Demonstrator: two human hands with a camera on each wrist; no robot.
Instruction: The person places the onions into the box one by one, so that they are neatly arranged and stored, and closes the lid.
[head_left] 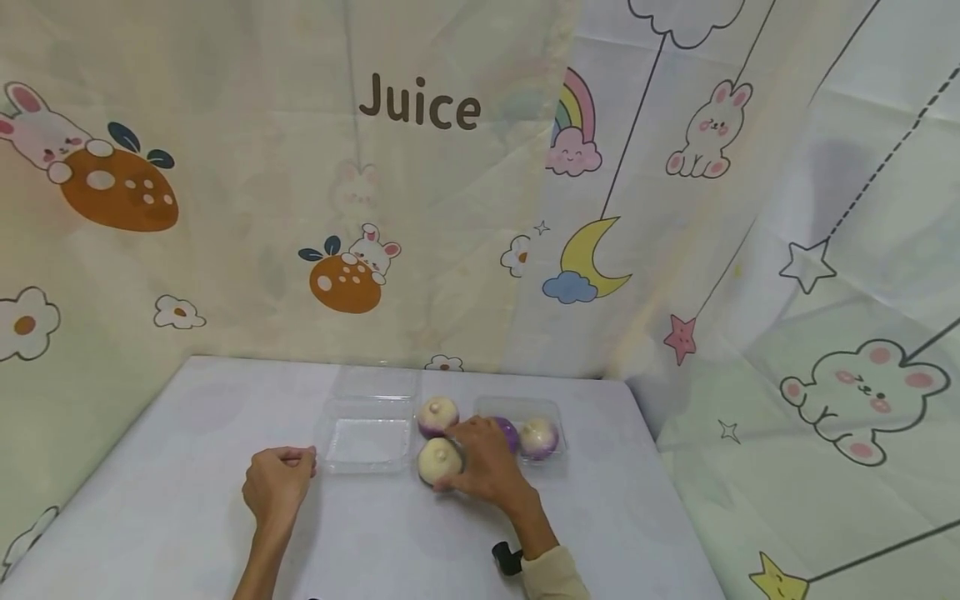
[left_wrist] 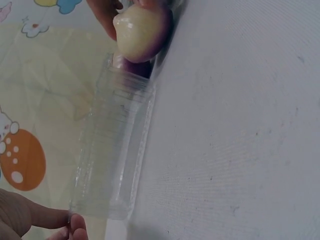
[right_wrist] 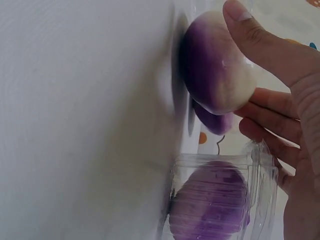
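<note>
My right hand (head_left: 487,462) grips a white-and-purple turnip (head_left: 438,462), thumb on the near side and fingers behind it. Another turnip (head_left: 437,414) sits just beyond the gripped one. In the right wrist view the held turnip (right_wrist: 215,62) is close to the tabletop. My left hand (head_left: 277,483) has curled fingers; thumb and forefinger pinch at the left edge of an unlidded clear plastic container (head_left: 367,471). The left wrist view shows these fingertips at the corner of that container (left_wrist: 105,150). Nothing lies inside it.
A second clear plastic container (head_left: 558,408) on the right holds a purple turnip (head_left: 507,433), partly hidden by my right hand, and a paler turnip (head_left: 538,437). Below my right wrist is a small black object (head_left: 507,558). A printed curtain (head_left: 450,208) hangs behind the white table (head_left: 412,542).
</note>
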